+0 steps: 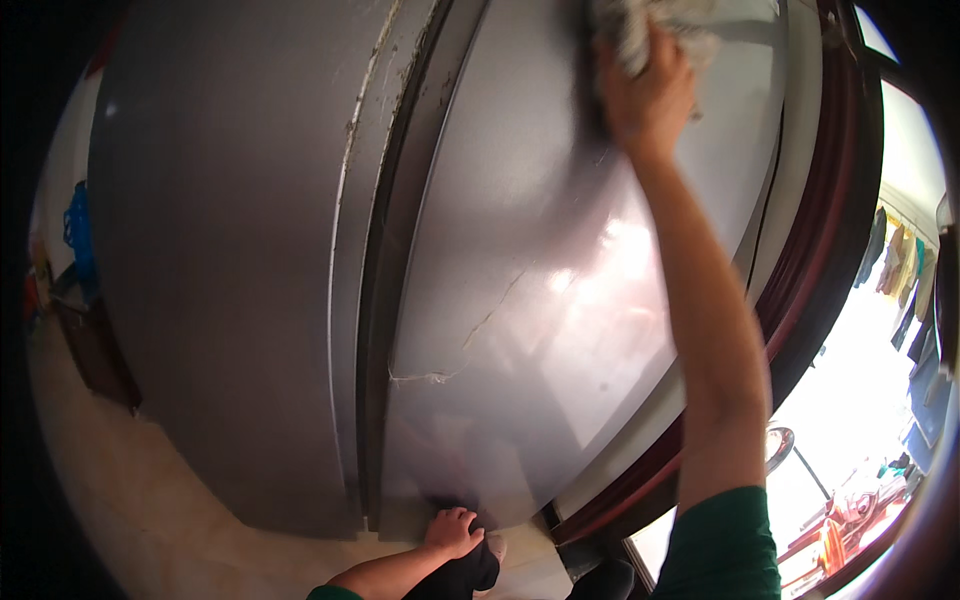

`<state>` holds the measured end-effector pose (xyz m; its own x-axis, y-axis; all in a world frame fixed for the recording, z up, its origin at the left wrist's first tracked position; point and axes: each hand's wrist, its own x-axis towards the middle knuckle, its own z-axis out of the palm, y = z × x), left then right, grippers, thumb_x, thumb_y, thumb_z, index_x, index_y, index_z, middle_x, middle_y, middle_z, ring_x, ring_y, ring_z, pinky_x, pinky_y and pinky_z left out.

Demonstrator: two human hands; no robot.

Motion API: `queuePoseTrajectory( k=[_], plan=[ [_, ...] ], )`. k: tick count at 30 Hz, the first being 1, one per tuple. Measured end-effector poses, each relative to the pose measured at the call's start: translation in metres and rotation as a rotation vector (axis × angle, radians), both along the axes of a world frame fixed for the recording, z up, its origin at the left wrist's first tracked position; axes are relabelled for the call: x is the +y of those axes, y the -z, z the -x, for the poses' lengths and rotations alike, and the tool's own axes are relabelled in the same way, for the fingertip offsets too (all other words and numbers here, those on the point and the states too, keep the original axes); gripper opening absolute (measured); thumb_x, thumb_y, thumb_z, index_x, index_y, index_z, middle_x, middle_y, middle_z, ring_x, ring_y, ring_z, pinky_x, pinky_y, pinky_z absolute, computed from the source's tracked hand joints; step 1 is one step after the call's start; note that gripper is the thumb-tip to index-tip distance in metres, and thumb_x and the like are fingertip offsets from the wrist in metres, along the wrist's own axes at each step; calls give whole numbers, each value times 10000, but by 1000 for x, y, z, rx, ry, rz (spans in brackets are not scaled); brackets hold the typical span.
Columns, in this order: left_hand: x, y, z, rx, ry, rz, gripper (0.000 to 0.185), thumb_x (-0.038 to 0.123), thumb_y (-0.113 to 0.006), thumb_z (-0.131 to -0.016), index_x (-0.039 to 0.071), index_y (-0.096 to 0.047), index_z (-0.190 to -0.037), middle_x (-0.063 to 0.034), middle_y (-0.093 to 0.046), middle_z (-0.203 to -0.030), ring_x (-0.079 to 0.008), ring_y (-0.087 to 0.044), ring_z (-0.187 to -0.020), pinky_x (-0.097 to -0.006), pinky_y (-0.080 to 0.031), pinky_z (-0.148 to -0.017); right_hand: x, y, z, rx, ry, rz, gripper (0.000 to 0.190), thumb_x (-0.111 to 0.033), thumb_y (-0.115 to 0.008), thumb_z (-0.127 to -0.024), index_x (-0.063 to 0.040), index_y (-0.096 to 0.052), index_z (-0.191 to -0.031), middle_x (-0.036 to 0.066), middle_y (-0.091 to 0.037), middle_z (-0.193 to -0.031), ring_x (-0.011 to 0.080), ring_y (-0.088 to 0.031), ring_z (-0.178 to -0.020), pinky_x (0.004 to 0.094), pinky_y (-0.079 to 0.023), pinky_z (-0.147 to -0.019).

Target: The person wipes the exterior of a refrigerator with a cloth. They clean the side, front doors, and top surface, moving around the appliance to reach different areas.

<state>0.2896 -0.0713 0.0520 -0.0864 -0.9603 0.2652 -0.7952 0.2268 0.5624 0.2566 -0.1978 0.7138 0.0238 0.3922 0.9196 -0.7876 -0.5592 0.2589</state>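
My right hand [651,97] presses a crumpled pale cloth [694,22] against the upper part of a glossy grey panel [495,225]. The panel looks like a refrigerator's surface, and a second, darker grey panel [217,262] stands to its left. Between the two runs a dark vertical gap [375,315] with a dirt-specked pale edge [349,142]. Low in the view, my left hand [452,531] rests by my dark-trousered knee, close to the panel's bottom; it holds nothing and its thumb is apart from the fingers. A thin thread-like streak [431,376] marks the glossy panel.
A dark red door frame [810,232] stands at the right, beyond it a bright area with hanging clothes [904,262]. At far left are a blue plastic item [79,232] and a dark brown furniture piece [94,349]. Beige floor tiles [172,510] lie below.
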Motion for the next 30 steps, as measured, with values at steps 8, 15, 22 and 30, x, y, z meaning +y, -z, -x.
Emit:
queuePoseTrajectory(
  k=[8, 15, 22, 30],
  plan=[
    [5, -7, 8, -103, -19, 71, 451, 452, -633, -817, 118, -644, -1119, -107, -630, -1143, -334, -588, -1028, -440, -475, -906, 22, 196, 4, 815, -170, 39, 294, -215, -726, -631, -317, -626, -888, 96, -516, -1292, 326, -483, -1138, 492, -374, -945],
    [3, -6, 10, -37, 39, 99, 454, 442, -647, -802, 141, -635, -1141, -115, -607, -1170, -344, -566, -1084, -479, -488, -898, -24, 100, 54, 899, 87, 109, 373, -245, -760, -653, -271, -603, -991, 87, -539, -1310, 331, -530, -1121, 465, -450, -892],
    [7, -5, 20, -131, 30, 83, 467, 460, -671, -777, 151, -640, -1126, -112, -612, -1137, -371, -591, -1007, -498, -513, -819, -66, -15, 190, -42, 26, -302, 493, -386, -712, -806, -120, -565, -1195, 160, -546, -1249, 368, -538, -1133, 456, -478, -910],
    [-9, -1, 43, -158, 48, 17, 440, 478, -656, -782, 172, -657, -1097, -102, -620, -1138, -365, -598, -980, -485, -521, -804, -109, 294, 250, -35, 28, -467, 698, -170, -791, -673, -135, -521, -1316, 236, -419, -1321, 468, -418, -1184, 552, -381, -980]
  ],
)
